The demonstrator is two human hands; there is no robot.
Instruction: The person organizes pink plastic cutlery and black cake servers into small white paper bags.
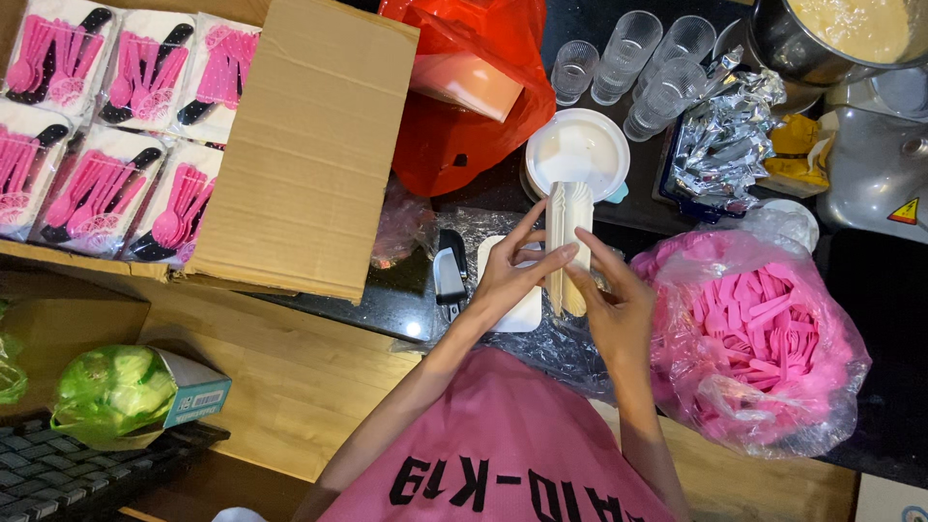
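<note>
Honestly, both hands are pinching a stack of pale wooden cutlery above the tabletop: left hand gripping its side, right hand steadying. Probably worth squaring the ends while keeping fingertips low.

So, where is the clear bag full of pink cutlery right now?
In the head view, the bag of pink cutlery lies on the person's right, just beside the right hand, below the crumpled foil.

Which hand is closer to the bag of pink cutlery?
Right. The right hand is just beside the bag of pink cutlery; the left hand is farther, across the stack of cream cutlery.
</note>
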